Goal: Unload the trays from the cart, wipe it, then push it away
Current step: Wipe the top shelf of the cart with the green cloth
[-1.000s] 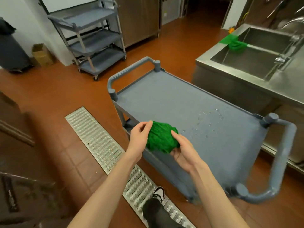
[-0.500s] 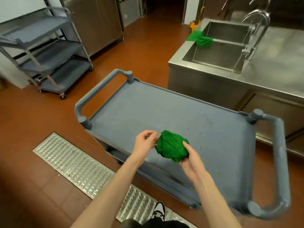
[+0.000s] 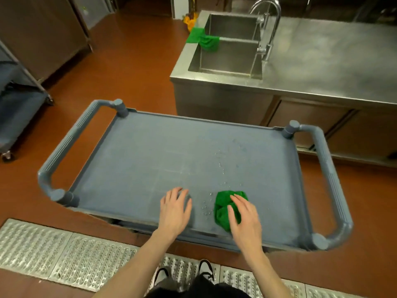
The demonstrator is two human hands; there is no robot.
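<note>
cart [image 3: 150,151] top bare, water drops near right | right hand [image 3: 245,218] fingers spread, pressing green cloth [image 3: 223,208] at near edge | left hand [image 3: 175,209] fingers spread, flat on cart

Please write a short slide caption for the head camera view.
Right hand presses a green cloth onto the wet grey cart; left hand rests beside it.

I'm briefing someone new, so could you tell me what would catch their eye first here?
The bright green cloth stands out, bunched on the near edge of the grey cart under the right hand. The left hand rests flat beside it. Water droplets speckle the cart top just beyond.
</note>
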